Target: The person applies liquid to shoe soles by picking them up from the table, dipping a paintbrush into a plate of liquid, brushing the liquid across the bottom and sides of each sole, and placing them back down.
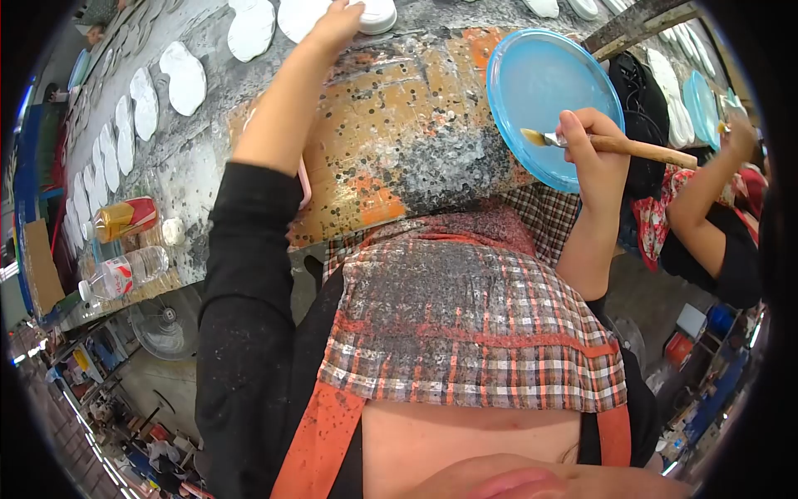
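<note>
At the far edge of the table, my left hand [336,23] is at a small stack of white shoe soles [378,17], its fingers closed on the stack's near side and partly cut off by the top of the view. My right hand [597,150] grips the wooden handle of a paintbrush [640,150], bristles pointing left. Those bristles hang over a round blue plastic lid or shallow dish [553,79] with a whitish film on its surface. Another white sole [301,18] lies just left of my left hand.
Rows of white soles [182,79] run along the paint-stained table's left side. Two bottles [125,219] lie near its left corner. Speckled cardboard [374,125] covers the table before me. A metal bar [640,27] slants behind the blue lid. Another person's arm [706,191] is at right.
</note>
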{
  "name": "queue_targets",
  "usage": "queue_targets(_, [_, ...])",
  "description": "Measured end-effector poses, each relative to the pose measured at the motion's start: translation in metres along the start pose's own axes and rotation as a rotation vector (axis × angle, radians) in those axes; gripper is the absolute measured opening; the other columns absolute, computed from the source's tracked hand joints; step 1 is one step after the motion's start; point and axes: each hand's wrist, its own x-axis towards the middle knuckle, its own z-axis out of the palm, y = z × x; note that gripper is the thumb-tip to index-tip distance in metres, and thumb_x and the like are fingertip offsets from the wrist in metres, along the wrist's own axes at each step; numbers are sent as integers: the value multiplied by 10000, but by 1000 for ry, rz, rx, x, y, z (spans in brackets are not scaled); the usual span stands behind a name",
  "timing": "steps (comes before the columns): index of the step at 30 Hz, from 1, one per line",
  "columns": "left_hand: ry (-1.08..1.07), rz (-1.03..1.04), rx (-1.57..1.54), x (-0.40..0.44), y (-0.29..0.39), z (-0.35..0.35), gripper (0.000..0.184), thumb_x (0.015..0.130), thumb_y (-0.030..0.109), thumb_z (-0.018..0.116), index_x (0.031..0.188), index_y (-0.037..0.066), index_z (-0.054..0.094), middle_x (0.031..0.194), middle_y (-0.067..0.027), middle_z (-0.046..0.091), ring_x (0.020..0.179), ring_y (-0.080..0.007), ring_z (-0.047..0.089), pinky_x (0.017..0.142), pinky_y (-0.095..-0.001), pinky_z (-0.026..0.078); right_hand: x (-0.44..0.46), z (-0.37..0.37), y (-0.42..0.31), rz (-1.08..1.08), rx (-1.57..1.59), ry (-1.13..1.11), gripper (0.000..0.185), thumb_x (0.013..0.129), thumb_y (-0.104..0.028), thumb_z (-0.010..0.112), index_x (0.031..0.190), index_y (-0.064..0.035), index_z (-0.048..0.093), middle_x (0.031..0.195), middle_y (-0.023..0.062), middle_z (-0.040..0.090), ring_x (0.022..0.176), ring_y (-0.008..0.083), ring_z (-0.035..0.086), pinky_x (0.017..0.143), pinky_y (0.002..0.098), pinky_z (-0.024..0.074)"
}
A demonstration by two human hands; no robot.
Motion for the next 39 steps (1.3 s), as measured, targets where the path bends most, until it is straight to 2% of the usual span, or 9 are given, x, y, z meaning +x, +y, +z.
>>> queue_targets(4, [290, -309, 203, -34, 104, 12, 680, 828, 307, 556, 1433, 95, 329, 1304, -296, 481, 1177, -456, 486, 994, -437, 410, -1, -1, 1, 86, -51, 62, 210, 839, -176, 708, 707, -31, 633, 603, -24, 565, 515, 29, 504, 461, 179, 345])
queue_targets(7, [435, -482, -940, -73, 129, -11, 523, 762, 132, 591, 1270, 71, 481, 1126, -210, 596, 1033, -387, 583, 916, -499, 459, -13, 26, -1, 109, -102, 106, 215, 845, -177, 700, 697, -37, 629, 588, -25, 558, 505, 29, 501, 455, 184, 345])
queue_targets(8, [-175, -443, -1204, 0, 37, 7, 416, 731, 88, 631, 1132, 45, 528, 1039, -159, 624, 977, -336, 608, 866, -482, 493, -14, 27, 0, 121, -109, 102, 225, 846, -180, 697, 689, -34, 626, 576, -23, 551, 496, 33, 496, 451, 192, 342])
queue_targets(10, [-413, -367, -1759, -20, 48, -18, 378, 733, 94, 645, 1089, 30, 534, 1027, -144, 635, 961, -298, 623, 844, -425, 511, -13, 30, 0, 114, -248, 80, 265, 846, -189, 689, 663, -14, 612, 537, -10, 524, 481, 43, 468, 444, 221, 327])
queue_targets(15, [-196, -3, -1486, -178, 131, -74, 655, 890, 506, 500, 1372, 71, 416, 1282, -175, 521, 1180, -307, 497, 1018, -452, 395, -17, 33, -5, 110, -305, -22, 283, 845, -186, 687, 650, 1, 600, 511, -11, 495, 490, 43, 434, 450, 235, 320])
queue_targets(17, [-624, 155, -2076, -227, 129, -84, 740, 908, 567, 432, 1386, 6, 365, 1331, -250, 468, 1258, -376, 449, 1039, -494, 408, -21, 35, -8, -11, -312, 66, 255, 841, -151, 695, 660, 2, 602, 517, -14, 504, 493, 34, 434, 450, 226, 324])
queue_targets(22, [-164, 183, -1138, -259, 117, -63, 888, 871, 715, 343, 1410, 12, 277, 1238, -290, 519, 970, -366, 636, 770, -425, 578, -23, 39, -25, -150, -15, -76, 154, 846, -84, 691, 736, 3, 627, 585, -9, 559, 519, 38, 481, 465, 202, 348])
queue_targets(27, [-179, 572, -741, -274, 128, -27, 737, 949, 518, 430, 1456, 19, 236, 1396, -176, 350, 1289, -284, 336, 1074, -423, 244, 1, 47, -66, -635, 75, -73, 152, 792, -43, 729, 916, 31, 681, 818, 95, 689, 725, 142, 649, 634, 220, 489])
queue_targets(39, [-7, 843, -431, -271, 138, -25, 717, 929, 471, 515, 1453, 31, 301, 1394, -203, 317, 1261, -325, 354, 1040, -418, 302, 4, 62, -76, -938, -176, -54, 200, 745, -32, 751, 915, 40, 671, 830, 154, 679, 740, 214, 660, 662, 268, 508])
